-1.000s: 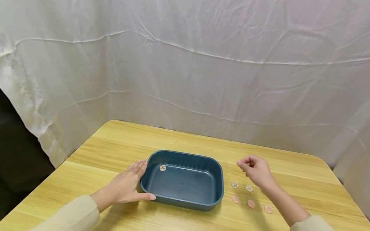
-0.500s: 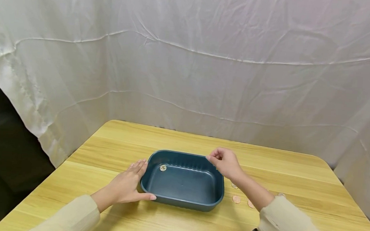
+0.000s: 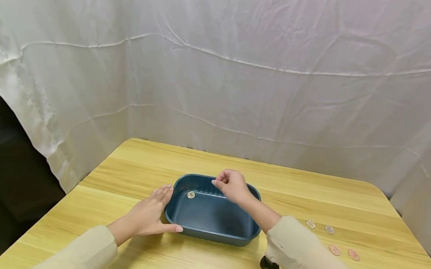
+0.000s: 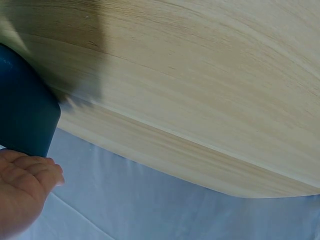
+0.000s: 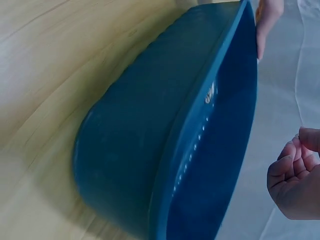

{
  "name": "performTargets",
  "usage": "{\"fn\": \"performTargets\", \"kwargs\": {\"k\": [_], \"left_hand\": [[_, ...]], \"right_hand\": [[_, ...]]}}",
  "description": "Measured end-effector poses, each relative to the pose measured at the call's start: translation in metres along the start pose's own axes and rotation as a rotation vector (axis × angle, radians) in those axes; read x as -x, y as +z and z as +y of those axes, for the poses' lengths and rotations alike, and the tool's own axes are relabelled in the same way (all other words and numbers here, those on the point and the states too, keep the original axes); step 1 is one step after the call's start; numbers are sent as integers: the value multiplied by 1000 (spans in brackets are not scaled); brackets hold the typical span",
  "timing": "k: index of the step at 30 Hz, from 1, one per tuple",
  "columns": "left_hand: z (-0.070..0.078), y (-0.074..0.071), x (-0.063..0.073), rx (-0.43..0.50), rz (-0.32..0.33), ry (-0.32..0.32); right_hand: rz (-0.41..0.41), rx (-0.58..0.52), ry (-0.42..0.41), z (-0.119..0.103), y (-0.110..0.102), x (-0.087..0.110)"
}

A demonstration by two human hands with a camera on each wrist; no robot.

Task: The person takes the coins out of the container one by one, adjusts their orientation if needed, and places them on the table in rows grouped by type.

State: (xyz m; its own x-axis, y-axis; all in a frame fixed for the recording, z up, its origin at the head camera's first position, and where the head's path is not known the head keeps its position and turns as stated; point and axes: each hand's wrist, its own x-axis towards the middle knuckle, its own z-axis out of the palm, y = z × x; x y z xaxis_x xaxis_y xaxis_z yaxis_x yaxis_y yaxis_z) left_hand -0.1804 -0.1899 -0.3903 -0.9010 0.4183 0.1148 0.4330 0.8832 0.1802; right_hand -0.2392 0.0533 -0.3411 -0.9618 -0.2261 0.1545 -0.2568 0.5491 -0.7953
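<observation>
My left hand (image 3: 149, 214) lies against the left end of a dark blue-green plastic basin (image 3: 210, 236), thumb along the front rim and fingers at the left side. One gold-silver coin (image 3: 191, 194) lies inside, toward the back left corner. Above the basin, my right hand (image 3: 232, 186) keeps thumb and fingertips pinched together, with a coin almost wholly hidden between them. In the right wrist view this right hand (image 5: 295, 175) shows curled fingers beside the basin's opening (image 5: 215, 150). The left wrist view catches my left hand (image 4: 25, 185) at the basin's edge (image 4: 30, 110).
On the wood-grain table (image 3: 125, 178), right of my arm, lie two silvery coins (image 3: 310, 224) and two copper-coloured coins (image 3: 334, 249). My right sleeve blocks part of the table there. A pale curtain (image 3: 218, 90) hangs behind. A black device (image 3: 268, 267) sits at my right wrist.
My right hand has travelled left from above the coins to over the basin, fingers still pinched. Its forearm now covers the nearer coins. The left hand and basin have stayed put.
</observation>
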Motion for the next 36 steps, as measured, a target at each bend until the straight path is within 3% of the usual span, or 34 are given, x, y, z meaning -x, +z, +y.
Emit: {"fn": "performTargets", "kwargs": {"k": [6, 23, 36], "left_hand": [[0, 1, 0, 10, -16, -9], [1, 0, -2, 4, -5, 15], [-1, 1, -1, 2, 4, 18]], "right_hand": [[-37, 3, -10, 1, 20, -11], [-109, 32, 92, 11, 72, -27], [-144, 150, 117, 22, 94, -36]]}}
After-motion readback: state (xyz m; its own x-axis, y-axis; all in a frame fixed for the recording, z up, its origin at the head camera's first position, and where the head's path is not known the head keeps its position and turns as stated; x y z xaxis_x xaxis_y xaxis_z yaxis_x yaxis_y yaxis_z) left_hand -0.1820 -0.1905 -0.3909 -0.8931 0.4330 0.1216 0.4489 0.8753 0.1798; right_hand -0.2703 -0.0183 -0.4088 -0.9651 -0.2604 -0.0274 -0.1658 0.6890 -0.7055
